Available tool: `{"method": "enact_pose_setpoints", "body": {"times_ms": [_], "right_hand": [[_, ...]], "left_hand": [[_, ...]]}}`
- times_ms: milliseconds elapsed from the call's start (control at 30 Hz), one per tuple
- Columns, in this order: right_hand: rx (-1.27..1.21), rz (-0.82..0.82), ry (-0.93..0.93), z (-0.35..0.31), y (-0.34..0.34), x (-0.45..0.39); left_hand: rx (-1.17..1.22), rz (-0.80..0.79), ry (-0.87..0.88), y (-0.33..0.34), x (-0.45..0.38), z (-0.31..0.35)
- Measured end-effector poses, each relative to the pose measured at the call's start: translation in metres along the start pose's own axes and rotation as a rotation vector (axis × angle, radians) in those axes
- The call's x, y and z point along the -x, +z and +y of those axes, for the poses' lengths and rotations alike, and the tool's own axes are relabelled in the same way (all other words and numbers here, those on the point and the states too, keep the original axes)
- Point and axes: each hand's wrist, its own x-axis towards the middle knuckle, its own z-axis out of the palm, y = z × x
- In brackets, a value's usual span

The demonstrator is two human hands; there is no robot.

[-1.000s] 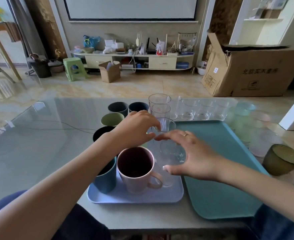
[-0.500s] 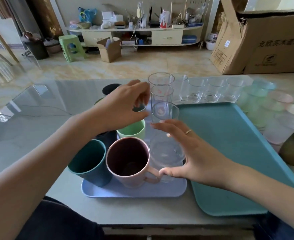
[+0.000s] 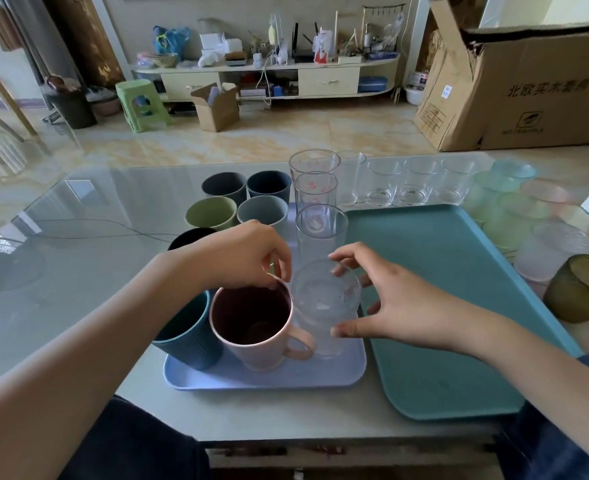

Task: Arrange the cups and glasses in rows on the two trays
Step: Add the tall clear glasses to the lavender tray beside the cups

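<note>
A small lavender tray (image 3: 268, 381) holds a pink mug (image 3: 251, 327), a teal cup (image 3: 185, 336) and a short clear glass (image 3: 324, 306). Behind that glass stands a column of tall glasses (image 3: 320, 230). My right hand (image 3: 400, 306) wraps around the short glass, thumb on its near side and fingertips on its far rim. My left hand (image 3: 244, 254) hangs curled over the mug's far rim, hiding a light green cup and part of a black cup (image 3: 189, 237). What its fingertips pinch is hidden. The large teal tray (image 3: 442, 306) on the right is bare.
Olive, grey, dark grey and navy cups (image 3: 213, 213) stand behind the small tray. Clear tumblers (image 3: 414, 181) line the table's far edge. Frosted coloured glasses (image 3: 514, 202) and an olive-tinted glass (image 3: 580, 289) sit to the right of the teal tray. A cable (image 3: 113, 226) crosses the glass tabletop.
My left hand has come down from the green cup to the pink mug's rim. My right hand's fingers have closed in on the short clear glass. The camera has tilted.
</note>
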Motion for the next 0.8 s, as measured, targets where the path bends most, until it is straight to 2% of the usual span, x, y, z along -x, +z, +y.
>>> {"method": "enact_pose_setpoints", "body": {"times_ms": [367,800], "right_hand": [[-0.005,0.012,0.000,-0.0052,-0.0028,0.0018],[-0.011,-0.023,0.002,-0.0021,-0.0035,0.0016]], "left_hand": [[-0.018,0.030,-0.027,-0.0025,-0.0001,0.0063],[-0.012,0.025,0.029,0.0015,-0.0024,0.0025]]}}
